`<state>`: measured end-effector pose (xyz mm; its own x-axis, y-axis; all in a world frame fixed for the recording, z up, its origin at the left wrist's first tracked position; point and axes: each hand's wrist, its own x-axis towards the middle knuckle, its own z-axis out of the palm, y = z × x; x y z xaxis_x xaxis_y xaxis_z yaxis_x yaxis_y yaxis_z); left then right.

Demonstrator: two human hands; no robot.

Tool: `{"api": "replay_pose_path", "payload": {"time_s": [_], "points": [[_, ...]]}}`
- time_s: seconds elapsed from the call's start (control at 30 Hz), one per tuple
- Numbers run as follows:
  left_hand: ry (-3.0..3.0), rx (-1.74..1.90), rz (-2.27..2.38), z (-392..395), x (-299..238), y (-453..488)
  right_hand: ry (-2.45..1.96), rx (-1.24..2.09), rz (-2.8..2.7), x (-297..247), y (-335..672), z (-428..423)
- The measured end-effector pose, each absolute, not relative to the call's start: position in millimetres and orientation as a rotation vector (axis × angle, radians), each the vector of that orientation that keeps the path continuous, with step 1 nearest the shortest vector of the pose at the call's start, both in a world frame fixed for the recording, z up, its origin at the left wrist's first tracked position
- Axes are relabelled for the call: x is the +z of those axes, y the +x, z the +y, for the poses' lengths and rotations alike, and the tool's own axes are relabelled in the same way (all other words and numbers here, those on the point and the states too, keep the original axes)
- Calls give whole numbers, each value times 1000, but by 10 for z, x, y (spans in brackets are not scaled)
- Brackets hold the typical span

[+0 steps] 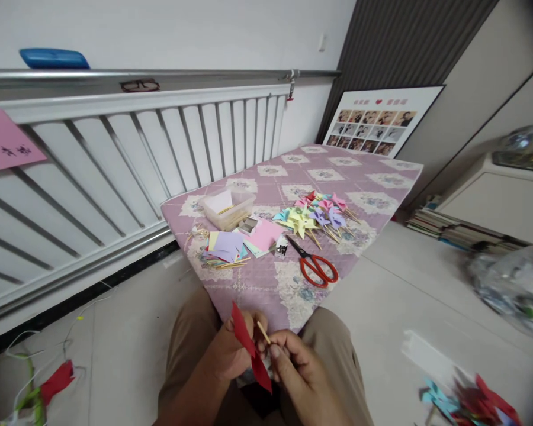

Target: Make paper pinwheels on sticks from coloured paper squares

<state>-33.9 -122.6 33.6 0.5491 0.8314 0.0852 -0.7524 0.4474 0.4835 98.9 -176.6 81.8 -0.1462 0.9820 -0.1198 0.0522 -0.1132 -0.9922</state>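
Above my lap, my left hand (230, 355) is closed around a red paper pinwheel (243, 329), seen almost edge-on. A thin wooden stick (263, 332) sits between the fingertips of my right hand (299, 370), close beside the red paper. Whether stick and paper are joined I cannot tell, as fingers cover that spot. On the table ahead lie red-handled scissors (318, 270). Several finished pinwheels (302, 223) in yellow, purple, pink and blue rest behind them. To the left are stacked coloured paper squares (227, 245) and loose wooden sticks (233, 264).
A clear plastic box (228, 213) with sticks and paper stands on the floral tablecloth (257, 290). A radiator (160, 151) runs along the left wall. More pinwheels (471, 402) are at the lower right. A plastic bag (515, 290) lies at the right.
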Motion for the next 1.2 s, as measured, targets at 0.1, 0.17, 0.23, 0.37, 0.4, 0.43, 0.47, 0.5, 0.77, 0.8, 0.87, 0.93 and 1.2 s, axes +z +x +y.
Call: {"api": "replay_pose_path", "payload": {"time_s": [0.1,0.17,0.23,0.37,0.4,0.43,0.47,0.5,0.77,0.8,0.87,0.93,1.2], "points": [[512,978,183,-1285,361,-329,-1238,1426,-1282,793,975,-1808],[509,979,200,-1318,388,-321,-1219,1442,-1271,787,957,-1824],[510,985,204,-1342,420,-313,-1203,1435,-1252,792,934,-1839],[520,1002,191,-1367,485,-303,-1194,1392,-1222,803,897,-1871],[520,1003,194,-1372,497,-302,-1197,1384,-1214,800,891,-1878],[520,1005,206,-1377,508,-300,-1196,1380,-1208,794,887,-1886],[519,1010,221,-1382,516,-299,-1194,1381,-1198,786,883,-1892],[518,1014,237,-1388,522,-297,-1190,1388,-1188,776,880,-1898],[479,1030,229,-1427,522,-287,-1147,1390,-1160,735,873,-1937],[474,1027,219,-1429,524,-290,-1147,1392,-1162,735,873,-1943],[466,1031,204,-1430,532,-295,-1141,1392,-1170,731,872,-1950],[462,1028,197,-1432,537,-302,-1136,1384,-1177,719,867,-1950],[459,1017,190,-1425,504,-320,-1143,1302,-1222,698,825,-1959]]}}
